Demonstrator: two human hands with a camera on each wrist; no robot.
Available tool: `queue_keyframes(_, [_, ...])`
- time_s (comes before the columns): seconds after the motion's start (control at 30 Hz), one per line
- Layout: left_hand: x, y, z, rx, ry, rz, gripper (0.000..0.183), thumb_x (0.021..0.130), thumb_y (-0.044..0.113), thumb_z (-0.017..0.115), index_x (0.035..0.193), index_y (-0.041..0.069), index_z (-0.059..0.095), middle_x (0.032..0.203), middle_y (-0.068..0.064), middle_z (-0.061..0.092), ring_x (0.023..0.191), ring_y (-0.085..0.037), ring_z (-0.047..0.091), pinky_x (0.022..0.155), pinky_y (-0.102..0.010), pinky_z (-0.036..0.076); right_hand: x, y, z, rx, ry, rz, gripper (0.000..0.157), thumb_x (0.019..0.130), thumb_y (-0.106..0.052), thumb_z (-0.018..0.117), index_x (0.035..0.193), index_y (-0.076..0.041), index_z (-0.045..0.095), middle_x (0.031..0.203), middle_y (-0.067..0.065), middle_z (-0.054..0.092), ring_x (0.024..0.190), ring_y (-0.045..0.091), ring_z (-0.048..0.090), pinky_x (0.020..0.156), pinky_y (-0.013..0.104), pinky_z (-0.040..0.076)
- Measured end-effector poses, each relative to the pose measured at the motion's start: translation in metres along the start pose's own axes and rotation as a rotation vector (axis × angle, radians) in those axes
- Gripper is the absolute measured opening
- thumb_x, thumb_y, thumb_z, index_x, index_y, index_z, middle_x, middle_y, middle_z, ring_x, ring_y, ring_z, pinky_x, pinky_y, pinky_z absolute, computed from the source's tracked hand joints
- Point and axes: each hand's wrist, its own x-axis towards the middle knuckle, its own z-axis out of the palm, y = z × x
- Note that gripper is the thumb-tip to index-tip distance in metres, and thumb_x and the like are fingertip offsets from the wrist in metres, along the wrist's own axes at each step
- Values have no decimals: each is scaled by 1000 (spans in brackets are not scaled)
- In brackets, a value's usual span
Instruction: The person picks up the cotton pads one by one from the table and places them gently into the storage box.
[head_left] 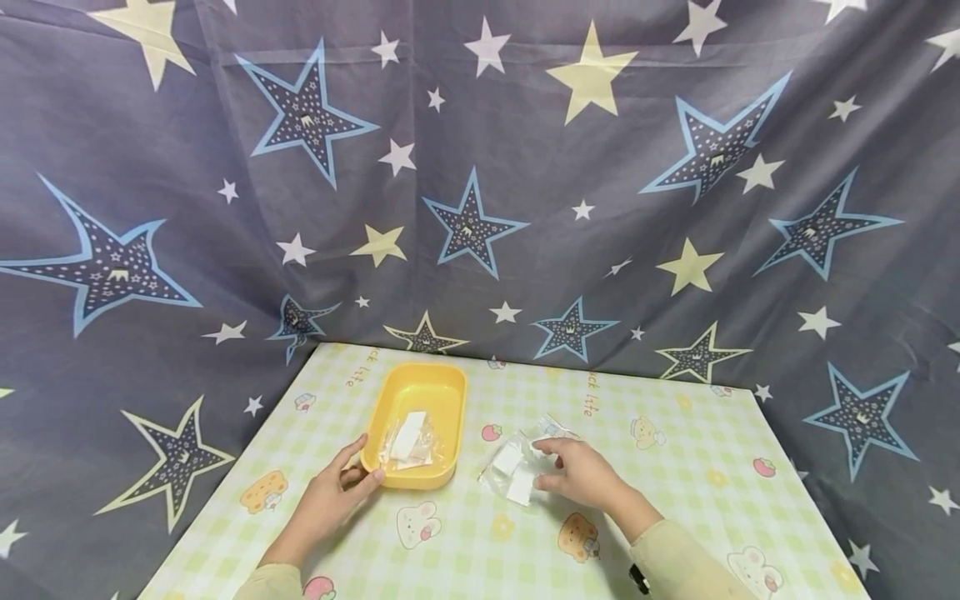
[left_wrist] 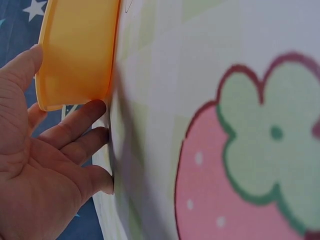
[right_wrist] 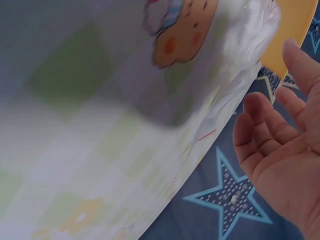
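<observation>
A yellow plastic tray lies on the table at left of centre, with a clear plastic packet holding a white piece in it. My left hand grips the tray's near left corner; in the left wrist view its fingers reach along the outside of the wall. To the right of the tray lie clear plastic packets with white pieces inside, overlapping one another. Over their right side hovers my right hand, thumb and fingers apart. The right wrist view shows nothing held in its fingers.
A pale green checked cloth with cartoon prints covers the table. Behind and beside it hangs a dark curtain with stars. A dark band shows near the right sleeve.
</observation>
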Motion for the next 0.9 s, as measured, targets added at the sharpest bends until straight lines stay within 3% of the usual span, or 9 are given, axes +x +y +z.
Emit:
queue_keyframes(0.23, [0,-3,0,5,1,1,86,100,60,69,170,31,29,144,-21,69,141,-42,61,118,-68,42,8,-17,10,-1,-2,-30,59,93,-30,85,144,-9,66,144,16,69,109,37,75,91,53,63])
queue_keyframes(0.5, [0,-4,-2,10,10,11,85,101,59,69,170,30,30,143,-20,70,140,-40,62,119,-67,43,28,-32,30,-166,52,-7,64,91,-40,86,144,-12,67,146,14,68,136,39,64,112,60,52])
queue_keyframes(0.63, [0,-5,-1,17,14,11,86,101,59,69,170,28,30,142,-21,70,140,-42,62,118,-68,43,37,-36,42,-227,67,15,64,88,-41,88,142,-11,68,141,15,72,131,39,67,107,60,55])
queue_keyframes(0.9, [2,-5,1,-3,14,13,85,100,59,69,170,30,30,143,-20,70,141,-41,61,118,-68,43,40,-38,58,-326,92,35,51,86,-38,89,128,-13,76,131,15,77,108,37,76,87,50,64])
